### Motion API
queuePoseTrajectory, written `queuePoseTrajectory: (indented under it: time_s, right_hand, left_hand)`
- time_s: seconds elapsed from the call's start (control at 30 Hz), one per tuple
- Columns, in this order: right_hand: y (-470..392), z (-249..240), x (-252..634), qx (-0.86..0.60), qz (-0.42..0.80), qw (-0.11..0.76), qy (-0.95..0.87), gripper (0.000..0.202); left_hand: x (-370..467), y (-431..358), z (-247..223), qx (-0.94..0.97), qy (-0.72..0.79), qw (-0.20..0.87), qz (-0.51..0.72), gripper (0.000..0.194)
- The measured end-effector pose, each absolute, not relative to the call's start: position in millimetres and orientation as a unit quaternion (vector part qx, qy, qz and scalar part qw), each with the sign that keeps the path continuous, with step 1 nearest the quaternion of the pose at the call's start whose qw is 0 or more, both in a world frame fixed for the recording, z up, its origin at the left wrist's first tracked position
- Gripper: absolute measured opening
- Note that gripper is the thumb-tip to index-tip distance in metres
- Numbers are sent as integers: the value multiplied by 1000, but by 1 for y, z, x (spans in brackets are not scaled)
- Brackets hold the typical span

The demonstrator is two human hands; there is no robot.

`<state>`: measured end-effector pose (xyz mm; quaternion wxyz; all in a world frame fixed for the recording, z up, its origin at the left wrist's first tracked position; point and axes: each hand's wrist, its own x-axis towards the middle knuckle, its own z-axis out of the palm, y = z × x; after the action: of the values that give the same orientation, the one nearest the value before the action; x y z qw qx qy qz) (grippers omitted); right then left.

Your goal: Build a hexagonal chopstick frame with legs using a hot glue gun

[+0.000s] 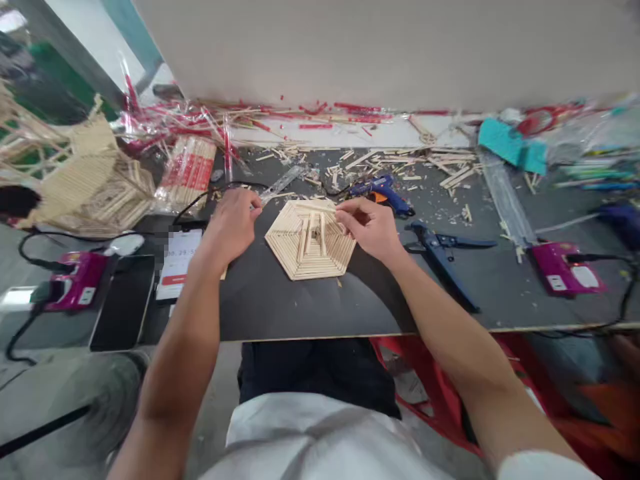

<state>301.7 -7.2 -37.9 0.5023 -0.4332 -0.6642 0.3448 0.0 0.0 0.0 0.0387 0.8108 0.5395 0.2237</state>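
Observation:
A hexagonal panel [316, 269] made of thin wooden sticks lies flat on the dark table before me. Several loose-looking sticks [304, 239] stand or lie across its middle. My right hand [370, 225] is at the panel's upper right edge, thumb and fingertips pinched on a thin wooden stick [320, 208] that runs along the top. To the left of the panel, apart from it, my left hand [232, 225] is closed with fingers curled. What it holds, if anything, is hidden. A clear plastic strip [284, 184] lies just beyond that hand.
A blue glue gun [376, 189] lies behind my right hand, with dark blue cutters [443, 257] to the right. Stick scraps [400, 160] litter the back. Two phones [124, 303], a magenta power socket [83, 280] and a stick structure [95, 177] are at left.

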Motion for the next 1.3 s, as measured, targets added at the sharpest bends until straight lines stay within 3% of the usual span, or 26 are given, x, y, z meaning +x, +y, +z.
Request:
queuePoseTrajectory:
  time_s: [0.23, 0.5, 0.67, 0.8, 0.93, 1.3]
  right_hand:
    - [-10, -29, 301, -419, 274, 477, -722, 26]
    - [-20, -20, 296, -431, 372, 475, -670, 36]
    - [-21, -20, 291, -431, 414, 492, -633, 35]
    - [-22, -17, 288, -420, 446, 511, -603, 37]
    - [-25, -16, 285, -410, 477, 524, -574, 42]
    - [-23, -15, 285, -392, 497, 540, -555, 40]
  left_hand:
    - [52, -15, 4, 809, 496, 95, 301, 7]
    - [84, -21, -15, 850, 427, 67, 299, 21]
    - [82, -22, -16, 825, 429, 98, 355, 13]
    - [87, -28, -8, 737, 444, 259, 439, 7]
    - [92, -31, -1, 628, 431, 422, 492, 18]
    - [86, -29, 4, 470, 408, 660, 420, 36]
